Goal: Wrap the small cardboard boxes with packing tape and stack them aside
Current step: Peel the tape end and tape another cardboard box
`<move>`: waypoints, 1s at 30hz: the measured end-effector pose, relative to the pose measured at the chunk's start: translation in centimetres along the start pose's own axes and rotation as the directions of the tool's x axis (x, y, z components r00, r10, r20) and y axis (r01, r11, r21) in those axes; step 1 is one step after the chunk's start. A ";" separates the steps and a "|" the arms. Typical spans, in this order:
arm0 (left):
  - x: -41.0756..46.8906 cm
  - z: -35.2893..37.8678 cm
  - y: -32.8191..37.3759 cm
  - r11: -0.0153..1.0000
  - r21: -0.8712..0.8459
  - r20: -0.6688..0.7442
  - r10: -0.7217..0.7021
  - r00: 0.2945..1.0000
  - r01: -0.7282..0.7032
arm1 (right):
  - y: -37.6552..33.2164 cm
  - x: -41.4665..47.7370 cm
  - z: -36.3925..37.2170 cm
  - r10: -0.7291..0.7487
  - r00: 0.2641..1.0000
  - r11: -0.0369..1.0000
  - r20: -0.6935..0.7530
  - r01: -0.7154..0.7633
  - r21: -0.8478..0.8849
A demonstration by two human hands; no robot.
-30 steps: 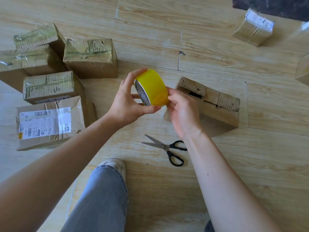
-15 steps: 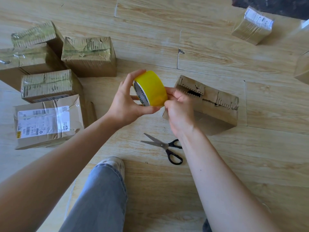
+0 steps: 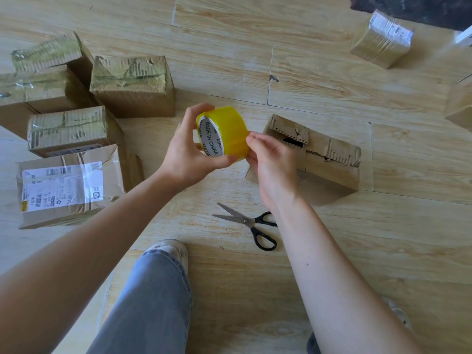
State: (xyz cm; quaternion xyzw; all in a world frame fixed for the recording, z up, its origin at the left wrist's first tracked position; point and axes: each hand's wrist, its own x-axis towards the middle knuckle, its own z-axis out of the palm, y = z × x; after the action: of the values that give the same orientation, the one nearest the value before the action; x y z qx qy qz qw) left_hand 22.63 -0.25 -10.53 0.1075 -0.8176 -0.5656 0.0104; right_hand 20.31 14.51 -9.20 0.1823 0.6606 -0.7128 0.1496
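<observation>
Fingers (image 3: 198, 112) of the left hand (image 3: 186, 159) clamp a yellow roll of packing tape (image 3: 232, 134) above the wooden floor (image 3: 357, 251), fingertips of the right hand (image 3: 275, 164) pinching its outer wrap, a torn brown cardboard box (image 3: 332, 162) lying just beyond.

I take this for a room in a home: pale wood-look floor planks (image 3: 344, 251), a dark rug (image 3: 413, 8) at the far edge, and taped parcels (image 3: 132, 85) sitting on the floor.

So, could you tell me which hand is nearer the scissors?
Right. The right hand, picking at the tape roll, is just beyond the scissors; the left hand grips the roll, farther off leftward.
</observation>
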 end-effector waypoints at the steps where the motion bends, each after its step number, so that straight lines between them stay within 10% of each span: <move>1: -0.1 0.1 0.0 1.000 0.002 -0.012 0.010 1.000 -0.010 | -0.1 0.0 0.1 0.043 0.999 0.996 -0.004 -0.043 0.076; 10: -0.7 0.7 -0.3 0.999 0.000 -0.053 0.043 0.998 -0.043 | -0.3 0.0 1.1 0.118 0.981 0.991 -0.153 -0.107 0.078; 16: -0.5 0.6 -0.4 0.999 -0.032 -0.036 -0.001 0.999 0.000 | -0.2 -0.5 0.2 0.193 0.981 0.926 0.026 -0.191 0.324; 30: -1.1 0.1 -0.6 0.997 -0.042 -0.032 0.065 0.997 -0.066 | -1.2 -0.6 1.1 0.236 0.970 0.918 0.065 -0.245 0.313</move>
State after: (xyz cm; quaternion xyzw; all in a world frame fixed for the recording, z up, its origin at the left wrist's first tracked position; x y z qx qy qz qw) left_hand 23.80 -0.18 -10.96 0.0890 -0.8082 -0.5806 0.0437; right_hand 20.26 13.49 -7.79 0.2744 0.5074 -0.7886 0.2132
